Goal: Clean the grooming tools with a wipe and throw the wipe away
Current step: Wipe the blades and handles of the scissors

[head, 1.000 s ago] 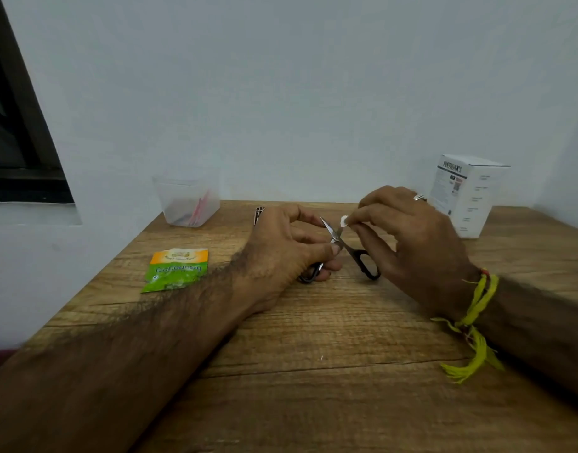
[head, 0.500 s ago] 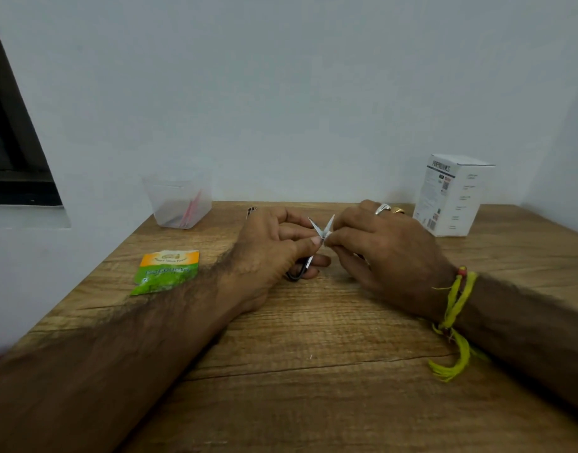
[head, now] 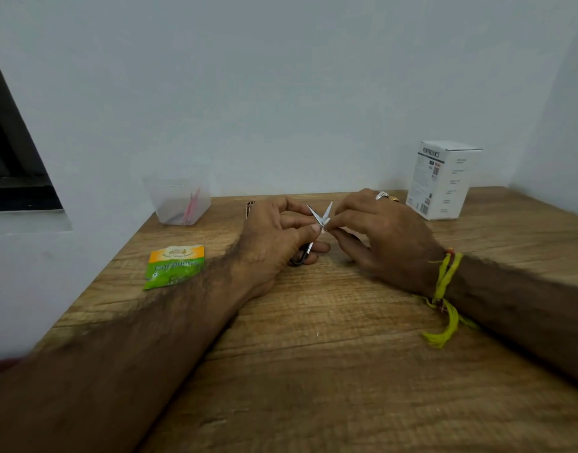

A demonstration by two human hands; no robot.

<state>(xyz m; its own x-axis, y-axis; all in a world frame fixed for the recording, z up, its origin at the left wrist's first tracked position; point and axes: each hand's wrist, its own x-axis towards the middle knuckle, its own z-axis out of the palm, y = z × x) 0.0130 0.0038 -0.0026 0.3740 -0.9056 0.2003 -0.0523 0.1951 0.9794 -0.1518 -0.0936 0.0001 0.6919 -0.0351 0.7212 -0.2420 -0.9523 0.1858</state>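
Head view showed my left hand [head: 274, 237] gripping the small scissors [head: 315, 230] above the wooden table [head: 314, 354], blades spread in a V and pointing up, one dark handle loop under my curled fingers. My right hand [head: 379, 237] pinched a small white wipe [head: 325, 223] against the blades near the pivot. A green and orange sachet [head: 175, 266] lay to the left, a clear plastic cup [head: 179, 201] stood beyond it, and a white box [head: 443, 181] stood at the far right.

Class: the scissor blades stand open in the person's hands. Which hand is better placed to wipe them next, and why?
Right hand: it pinches the wipe at the blades. The left hand holds the scissors steady.
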